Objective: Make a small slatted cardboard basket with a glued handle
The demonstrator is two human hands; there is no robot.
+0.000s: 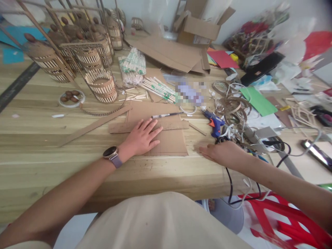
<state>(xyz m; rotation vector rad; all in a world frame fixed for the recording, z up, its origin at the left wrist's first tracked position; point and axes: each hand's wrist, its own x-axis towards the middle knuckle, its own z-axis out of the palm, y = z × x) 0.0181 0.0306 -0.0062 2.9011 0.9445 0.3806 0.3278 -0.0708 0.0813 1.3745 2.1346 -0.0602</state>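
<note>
My left hand [142, 137] lies flat with spread fingers on a cardboard sheet [171, 143] and a narrow cardboard strip [121, 128] across it. A pen-like tool [167, 114] rests just beyond its fingertips. To the right of the sheet, my right hand [216, 152] is closed low over the table, its fingers curled together; whether anything is between them is too small to tell. Just beyond it lies a blue glue gun [215, 125] with an orange trigger. A thin stick [197, 129] sits between the sheet and the glue gun.
Slatted stick baskets [102, 86] and lantern-like pieces stand at the back left, near a dish of brown nuts [70, 98]. Bundled sticks [159, 89] lie behind the sheet. Cables, cardboard rings [237, 107] and green paper [258, 100] crowd the right. A cardboard box [201, 29] stands behind.
</note>
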